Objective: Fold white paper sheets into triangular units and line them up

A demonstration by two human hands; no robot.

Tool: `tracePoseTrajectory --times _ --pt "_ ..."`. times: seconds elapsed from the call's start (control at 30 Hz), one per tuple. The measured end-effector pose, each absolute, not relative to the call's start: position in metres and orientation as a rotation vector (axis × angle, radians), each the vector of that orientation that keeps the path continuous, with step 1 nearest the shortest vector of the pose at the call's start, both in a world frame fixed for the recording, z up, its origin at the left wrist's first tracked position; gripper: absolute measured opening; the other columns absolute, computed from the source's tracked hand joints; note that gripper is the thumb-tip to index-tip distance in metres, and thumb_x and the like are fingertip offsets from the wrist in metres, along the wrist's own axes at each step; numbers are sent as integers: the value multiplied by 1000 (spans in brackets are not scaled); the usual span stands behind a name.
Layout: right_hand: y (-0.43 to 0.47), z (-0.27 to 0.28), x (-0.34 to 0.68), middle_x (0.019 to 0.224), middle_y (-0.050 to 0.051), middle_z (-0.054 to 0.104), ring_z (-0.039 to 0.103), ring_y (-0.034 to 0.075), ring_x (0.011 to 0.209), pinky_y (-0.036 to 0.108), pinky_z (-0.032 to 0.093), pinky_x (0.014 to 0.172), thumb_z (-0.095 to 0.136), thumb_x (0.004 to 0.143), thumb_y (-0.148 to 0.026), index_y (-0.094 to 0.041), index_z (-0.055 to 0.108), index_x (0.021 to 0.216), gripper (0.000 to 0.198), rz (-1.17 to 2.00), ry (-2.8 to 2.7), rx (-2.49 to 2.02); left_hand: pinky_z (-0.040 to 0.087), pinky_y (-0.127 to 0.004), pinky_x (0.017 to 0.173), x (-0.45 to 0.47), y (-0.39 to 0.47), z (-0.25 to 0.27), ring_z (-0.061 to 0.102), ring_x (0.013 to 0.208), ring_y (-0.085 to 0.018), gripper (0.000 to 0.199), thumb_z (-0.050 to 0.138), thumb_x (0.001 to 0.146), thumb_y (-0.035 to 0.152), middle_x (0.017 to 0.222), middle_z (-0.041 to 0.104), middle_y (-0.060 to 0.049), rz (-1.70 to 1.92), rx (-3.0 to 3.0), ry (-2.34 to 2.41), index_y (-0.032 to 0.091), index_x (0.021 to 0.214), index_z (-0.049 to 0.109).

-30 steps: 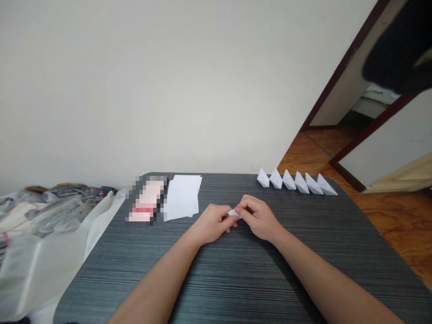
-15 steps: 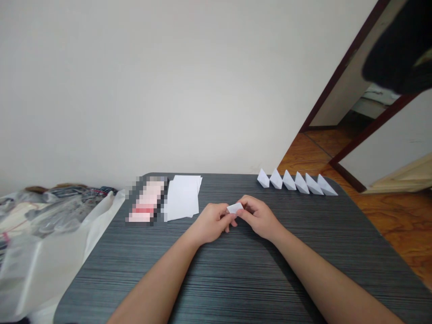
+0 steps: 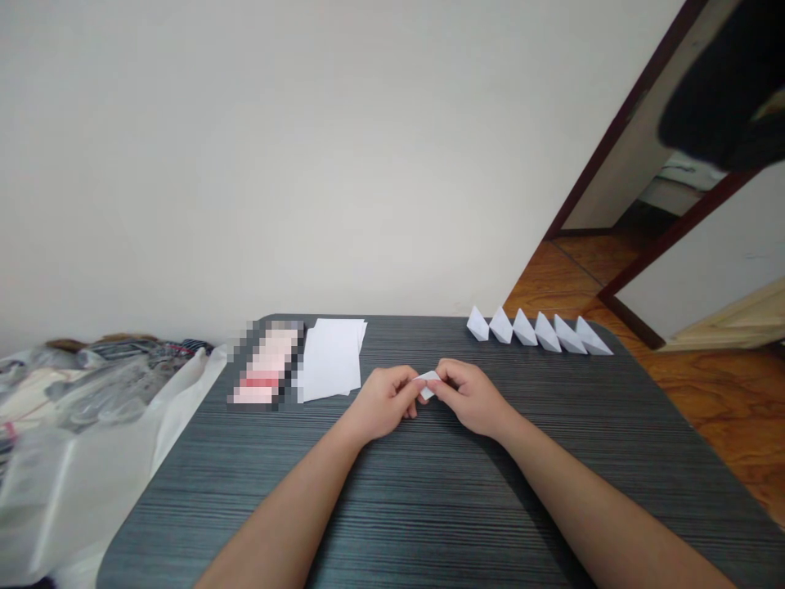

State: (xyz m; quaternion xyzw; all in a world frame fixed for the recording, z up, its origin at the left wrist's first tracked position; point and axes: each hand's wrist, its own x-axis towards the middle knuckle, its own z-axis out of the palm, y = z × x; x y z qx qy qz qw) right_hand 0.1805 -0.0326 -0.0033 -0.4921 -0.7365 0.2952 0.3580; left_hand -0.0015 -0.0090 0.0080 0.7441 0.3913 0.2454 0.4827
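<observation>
Between my two hands is a small folded piece of white paper [image 3: 431,377], held just above the dark table. My left hand [image 3: 384,401] pinches its left side between thumb and fingers. On the other side, my right hand [image 3: 471,395] grips it with the thumb on the near face. Fingers cover much of the paper, so its full shape is hidden. A row of several folded white paper shapes [image 3: 524,328] stands at the table's back right. White paper sheets [image 3: 332,360] lie stacked to the left of my left hand.
The dark wood-grain table [image 3: 392,507] has its back edge close to a pale wall. A pixelated pink and dark object [image 3: 266,364] lies left of the sheets. Plastic-covered items [image 3: 104,417] are heaped beyond the table's left edge. A doorway and wooden floor [image 3: 564,282] show at right.
The folded paper has turned between my fingers and now shows a pointed shape instead of a flat band. My hands have shifted slightly. The row and the sheets stay put.
</observation>
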Motion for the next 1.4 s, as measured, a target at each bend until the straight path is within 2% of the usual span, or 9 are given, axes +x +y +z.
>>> tracePoseTrajectory --times 0.27,0.47,0.63,0.97,1.2,1.4 --pt "-32 -7 180 63 -1 53 47 12 58 23 35 56 50 87 -28 -17 56 69 21 824 -1854 -1277 42 -20 50 -4 -8 7 54 48 -9 36 41 88 42 54 59 -1 628 1731 945 14 72 59" --pt "-33 -6 182 58 -2 52 46 12 56 24 35 55 47 87 -28 -17 51 62 28 780 -1879 -1297 41 -19 50 -3 -8 5 54 49 -9 35 43 87 42 55 59 -1 640 1736 970 14 71 58" --pt "-32 -4 181 59 -2 52 47 12 58 24 36 57 48 87 -26 -17 51 61 27 778 -1933 -1272 40 -20 50 -2 -8 5 53 49 -9 34 41 87 42 54 59 0 644 1754 971 15 76 58" --pt "-33 -5 180 59 -1 54 48 12 56 24 37 56 48 87 -26 -17 55 64 25 822 -1914 -1270 38 -20 51 -4 -7 10 50 47 -9 37 38 88 41 51 56 1 680 1808 1025 16 69 57" --pt "-33 -5 183 59 -1 51 47 12 58 24 36 57 45 88 -26 -18 51 62 28 796 -1894 -1269 38 -20 50 -2 -6 3 50 45 -9 35 38 88 42 50 55 2 701 1732 1021 16 77 58" --pt "-32 -8 183 59 -2 50 47 12 57 24 35 56 45 88 -25 -18 50 62 27 824 -1849 -1273 38 -20 49 -5 -5 4 51 46 -9 39 36 89 42 53 57 0 659 1730 1002 15 73 59"
